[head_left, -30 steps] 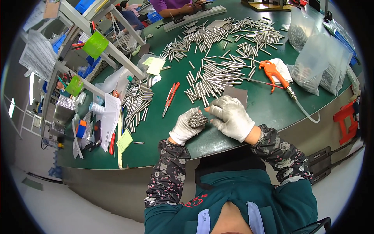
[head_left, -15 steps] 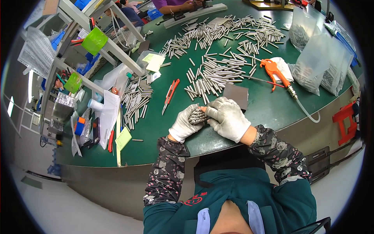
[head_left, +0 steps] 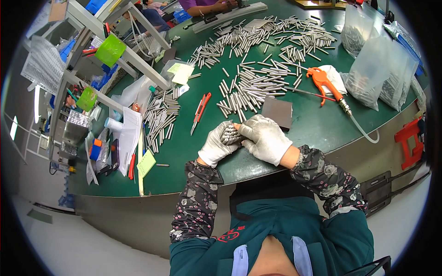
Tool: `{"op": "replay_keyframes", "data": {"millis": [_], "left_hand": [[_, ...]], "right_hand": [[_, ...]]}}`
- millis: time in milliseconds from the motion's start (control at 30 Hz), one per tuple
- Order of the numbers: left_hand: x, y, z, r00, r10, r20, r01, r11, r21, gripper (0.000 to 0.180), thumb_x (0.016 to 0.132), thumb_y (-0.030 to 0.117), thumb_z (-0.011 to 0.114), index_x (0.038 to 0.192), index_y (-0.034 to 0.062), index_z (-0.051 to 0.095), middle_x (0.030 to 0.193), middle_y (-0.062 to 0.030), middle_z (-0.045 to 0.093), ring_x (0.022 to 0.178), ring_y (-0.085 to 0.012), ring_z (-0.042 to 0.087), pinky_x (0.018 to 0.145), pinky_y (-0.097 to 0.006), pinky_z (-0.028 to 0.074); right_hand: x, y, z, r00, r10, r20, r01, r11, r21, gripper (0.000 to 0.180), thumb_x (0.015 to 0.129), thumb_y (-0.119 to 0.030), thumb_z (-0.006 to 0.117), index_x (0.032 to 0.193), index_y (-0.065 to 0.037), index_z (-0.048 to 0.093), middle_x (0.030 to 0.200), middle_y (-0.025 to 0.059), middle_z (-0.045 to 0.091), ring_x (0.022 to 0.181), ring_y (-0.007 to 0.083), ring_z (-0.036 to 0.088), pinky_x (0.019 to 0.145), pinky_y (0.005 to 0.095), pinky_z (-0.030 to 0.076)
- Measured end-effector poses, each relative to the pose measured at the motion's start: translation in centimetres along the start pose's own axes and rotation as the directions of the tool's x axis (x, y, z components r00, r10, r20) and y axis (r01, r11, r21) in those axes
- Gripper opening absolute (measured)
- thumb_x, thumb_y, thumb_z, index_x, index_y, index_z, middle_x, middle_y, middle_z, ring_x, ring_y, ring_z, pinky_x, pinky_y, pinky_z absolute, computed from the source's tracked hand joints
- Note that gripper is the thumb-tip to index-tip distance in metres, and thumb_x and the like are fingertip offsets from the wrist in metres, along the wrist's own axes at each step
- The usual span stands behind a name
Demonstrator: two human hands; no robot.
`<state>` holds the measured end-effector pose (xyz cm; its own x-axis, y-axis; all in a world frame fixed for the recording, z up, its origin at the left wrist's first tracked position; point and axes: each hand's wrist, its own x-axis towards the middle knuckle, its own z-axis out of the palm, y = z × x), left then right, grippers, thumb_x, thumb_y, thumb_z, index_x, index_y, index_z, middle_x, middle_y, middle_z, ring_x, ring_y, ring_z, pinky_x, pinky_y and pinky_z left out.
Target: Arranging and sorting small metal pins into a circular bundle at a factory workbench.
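Note:
A bundle of short metal pins is gathered between my two gloved hands, its rounded ends showing. My left hand wraps round the bundle from the left. My right hand closes on its right side, with the fingers bent against the pins; a bare fingertip shows between the gloves. Just beyond the hands lies a loose pile of the same metal pins. A dark square sheet lies partly behind my right hand. Left of the pile is a red utility knife.
A smaller pin pile lies to the left, near papers and a shelf frame. At right are an orange air gun with a hose and clear bags of pins. Another person's hands are at the far edge.
The bundle has turned slightly, so its pin ends face up toward me more. Both hands have shifted a little to the left while keeping their hold.

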<state>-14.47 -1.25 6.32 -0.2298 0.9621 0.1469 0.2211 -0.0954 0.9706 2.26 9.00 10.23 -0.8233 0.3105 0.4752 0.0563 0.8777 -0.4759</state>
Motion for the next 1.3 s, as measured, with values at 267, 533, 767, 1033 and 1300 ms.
{"op": "replay_keyframes", "data": {"millis": [267, 533, 767, 1033, 1300], "left_hand": [[-0.5, 0.2, 1.8, 0.999, 0.009, -0.042, -0.023, 0.94, -0.341, 0.063, 0.062, -0.001, 0.076, 0.116, 0.0048, 0.043, 0.099, -0.0044, 0.058, 0.09, -0.0124, 0.058, 0.079, -0.024, 0.048], [-0.4, 0.1, 2.9, 0.925, 0.378, -0.039, -0.263, 0.712, 0.651, 0.067, 0.05, 0.022, 0.08, 0.108, 0.0083, 0.05, 0.096, -0.0091, 0.057, 0.096, -0.0295, 0.053, 0.099, -0.044, 0.03], [-0.7, 0.0, 2.9, 0.978, 0.089, -0.186, -0.021, 0.94, 0.34, 0.054, 0.054, 0.017, 0.079, 0.101, 0.0064, 0.054, 0.097, -0.0087, 0.057, 0.092, -0.0264, 0.055, 0.093, -0.037, 0.039], [-0.6, 1.4, 3.4, 0.985, 0.036, -0.171, -0.051, 0.995, -0.08, 0.091, 0.06, 0.009, 0.079, 0.134, 0.0061, 0.027, 0.102, -0.0041, 0.052, 0.088, -0.0111, 0.053, 0.079, -0.022, 0.046], [-0.2, -0.1, 3.2, 0.981, 0.034, -0.193, -0.038, 0.999, -0.016, 0.098, 0.063, 0.005, 0.076, 0.14, 0.0119, 0.016, 0.092, -0.0011, 0.049, 0.082, -0.0102, 0.052, 0.075, -0.022, 0.046]], "right_hand": [[-0.2, -0.2, 1.3, 0.934, 0.317, 0.165, -0.354, 0.754, 0.553, 0.037, 0.071, -0.014, 0.061, 0.107, -0.006, 0.056, 0.081, 0.0132, 0.06, 0.075, 0.0286, 0.058, 0.069, 0.0353, 0.047], [-0.9, -0.1, 0.9, 0.977, 0.209, 0.05, -0.213, 0.912, 0.351, 0.034, 0.07, -0.004, 0.068, 0.101, 0.0, 0.056, 0.077, 0.0078, 0.06, 0.069, 0.0109, 0.058, 0.063, 0.0251, 0.047], [-0.3, 0.6, 2.0, 0.946, 0.297, 0.128, -0.32, 0.81, 0.49, 0.035, 0.069, -0.003, 0.067, 0.102, -0.001, 0.054, 0.072, 0.0026, 0.055, 0.063, 0.0074, 0.05, 0.06, 0.0226, 0.045], [-0.1, 1.0, 2.1, 0.908, 0.343, 0.238, -0.415, 0.675, 0.61, 0.038, 0.07, -0.002, 0.065, 0.106, -0.002, 0.052, 0.07, -0.0036, 0.046, 0.063, 0.0056, 0.044, 0.061, 0.0195, 0.042], [0.4, 0.4, 1.5, 0.903, 0.356, 0.24, -0.429, 0.719, 0.547, 0.035, 0.072, -0.003, 0.062, 0.106, 0.0, 0.054, 0.068, -0.0006, 0.046, 0.062, 0.0071, 0.044, 0.06, 0.0205, 0.041]]}}
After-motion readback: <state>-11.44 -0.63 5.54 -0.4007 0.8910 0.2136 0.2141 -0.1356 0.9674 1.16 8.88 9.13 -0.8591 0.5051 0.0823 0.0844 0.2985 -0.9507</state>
